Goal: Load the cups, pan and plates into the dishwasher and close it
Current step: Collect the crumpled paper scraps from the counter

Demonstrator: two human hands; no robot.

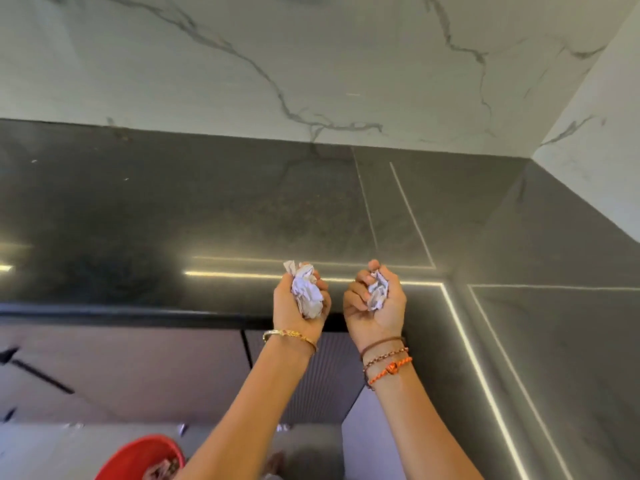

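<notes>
Both palms face up over the front edge of a dark stone counter. My left hand grips a crumpled wad of white paper. My right hand curls round a second, smaller crumpled white wad. No cups, pan, plates or dishwasher show in the head view.
A white marbled wall rises behind the counter, which turns a corner at the right. Cabinet fronts run below the counter edge. A red bin with scraps inside stands on the floor at lower left.
</notes>
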